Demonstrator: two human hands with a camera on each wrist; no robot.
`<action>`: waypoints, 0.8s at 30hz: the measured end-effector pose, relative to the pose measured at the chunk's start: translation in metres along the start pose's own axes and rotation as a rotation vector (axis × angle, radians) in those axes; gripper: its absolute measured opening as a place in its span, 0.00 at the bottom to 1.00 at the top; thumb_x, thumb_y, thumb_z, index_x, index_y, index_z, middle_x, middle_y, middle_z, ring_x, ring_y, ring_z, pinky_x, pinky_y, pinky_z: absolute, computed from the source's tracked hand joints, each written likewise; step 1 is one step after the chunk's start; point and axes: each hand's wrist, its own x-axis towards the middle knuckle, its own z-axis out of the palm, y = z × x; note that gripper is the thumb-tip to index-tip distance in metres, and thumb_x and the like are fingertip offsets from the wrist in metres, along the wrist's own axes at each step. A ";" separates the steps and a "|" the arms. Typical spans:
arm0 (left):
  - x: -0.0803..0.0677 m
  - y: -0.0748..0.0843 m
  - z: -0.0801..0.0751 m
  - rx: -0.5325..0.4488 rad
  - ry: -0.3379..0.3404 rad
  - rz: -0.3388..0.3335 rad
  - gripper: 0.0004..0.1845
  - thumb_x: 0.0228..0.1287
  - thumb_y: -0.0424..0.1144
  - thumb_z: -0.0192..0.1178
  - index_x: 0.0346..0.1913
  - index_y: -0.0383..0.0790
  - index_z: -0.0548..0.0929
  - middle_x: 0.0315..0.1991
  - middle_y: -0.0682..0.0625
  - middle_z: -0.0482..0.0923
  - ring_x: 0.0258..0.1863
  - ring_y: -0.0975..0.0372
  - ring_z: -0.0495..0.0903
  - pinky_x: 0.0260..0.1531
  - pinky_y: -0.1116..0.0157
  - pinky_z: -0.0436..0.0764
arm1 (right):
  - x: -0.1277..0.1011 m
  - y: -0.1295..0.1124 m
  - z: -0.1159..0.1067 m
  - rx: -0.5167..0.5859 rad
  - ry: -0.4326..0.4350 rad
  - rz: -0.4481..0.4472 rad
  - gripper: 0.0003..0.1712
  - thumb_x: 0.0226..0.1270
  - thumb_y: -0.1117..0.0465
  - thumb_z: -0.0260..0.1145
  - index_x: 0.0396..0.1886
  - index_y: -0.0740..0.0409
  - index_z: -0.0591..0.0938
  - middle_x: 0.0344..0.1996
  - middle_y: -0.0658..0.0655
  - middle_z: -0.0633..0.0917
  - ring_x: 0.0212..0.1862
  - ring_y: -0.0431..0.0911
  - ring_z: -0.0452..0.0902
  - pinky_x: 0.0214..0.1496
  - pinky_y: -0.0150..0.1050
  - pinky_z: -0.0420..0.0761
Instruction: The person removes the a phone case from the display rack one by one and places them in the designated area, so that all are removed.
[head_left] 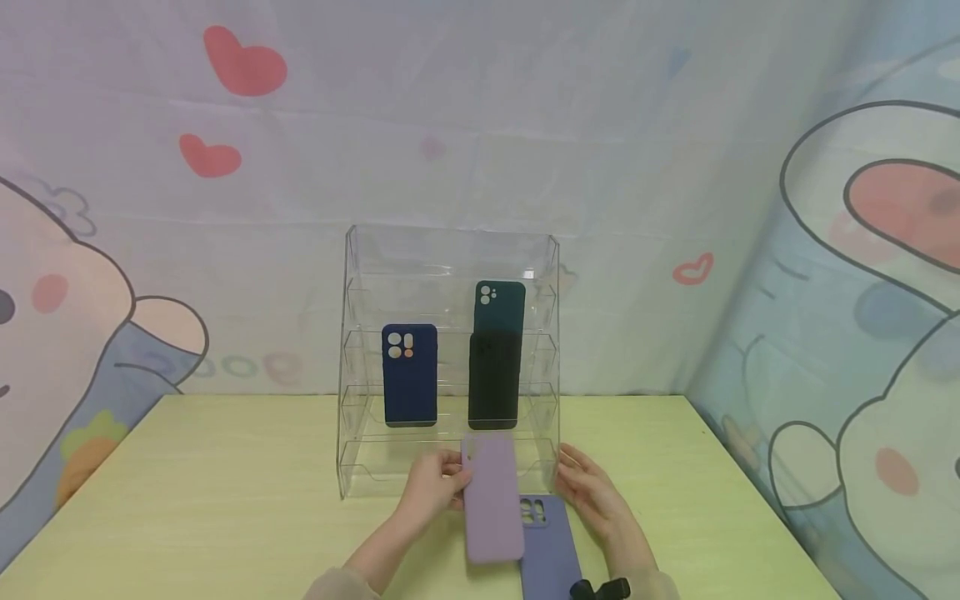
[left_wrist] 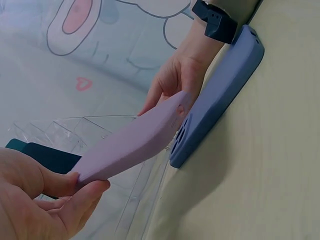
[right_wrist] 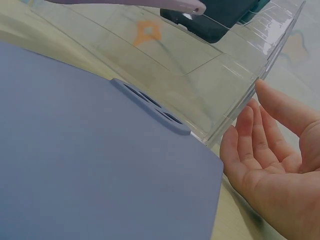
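I hold one lilac phone case [head_left: 492,496] by its left edge, pinched between the thumb and fingers of my left hand [head_left: 432,486], its top end tilted up in front of the bottom tier of the clear display rack [head_left: 450,250] and its lower end out over the table [head_left: 187,483]. Under that lower end lies a second loose case, a blue-violet one [head_left: 550,546], flat on the table with its camera cutouts toward the rack and its top edge just at the rack's front lip. My right hand [head_left: 596,492] is relaxed and holds nothing, palm turned inward, fingers straight, just beside the rack's right front corner and the blue-violet case. Five cases in all: two at my hands, three standing in the rack. Those three are a navy case [head_left: 409,375] on the left, a black case [head_left: 494,381] to its right on the same tier, and a dark teal case [head_left: 499,307] one tier higher, directly behind the black one, which hides its lower part. The rack stands at the middle of the pale green table, with a cartoon-printed curtain [head_left: 825,250] hung behind and to both sides.
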 end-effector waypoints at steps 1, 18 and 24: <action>-0.001 0.000 0.000 -0.006 -0.009 -0.013 0.18 0.65 0.24 0.57 0.54 0.14 0.72 0.40 0.33 0.82 0.26 0.62 0.82 0.27 0.64 0.87 | 0.000 0.000 0.000 0.000 0.003 0.000 0.37 0.73 0.74 0.46 0.77 0.68 0.43 0.75 0.69 0.50 0.56 0.35 0.76 0.64 0.29 0.73; -0.018 -0.016 0.002 0.028 -0.109 -0.098 0.14 0.64 0.25 0.57 0.46 0.13 0.75 0.29 0.41 0.82 0.22 0.65 0.78 0.24 0.67 0.85 | 0.000 0.000 0.000 -0.010 0.012 0.001 0.37 0.74 0.74 0.46 0.77 0.68 0.43 0.70 0.62 0.61 0.55 0.35 0.76 0.63 0.29 0.74; -0.020 -0.023 0.004 0.033 -0.128 -0.128 0.11 0.63 0.24 0.57 0.43 0.15 0.77 0.26 0.42 0.80 0.19 0.66 0.78 0.22 0.67 0.85 | -0.002 -0.001 0.000 0.013 -0.016 0.006 0.37 0.74 0.74 0.45 0.77 0.68 0.41 0.76 0.69 0.46 0.56 0.35 0.75 0.64 0.28 0.73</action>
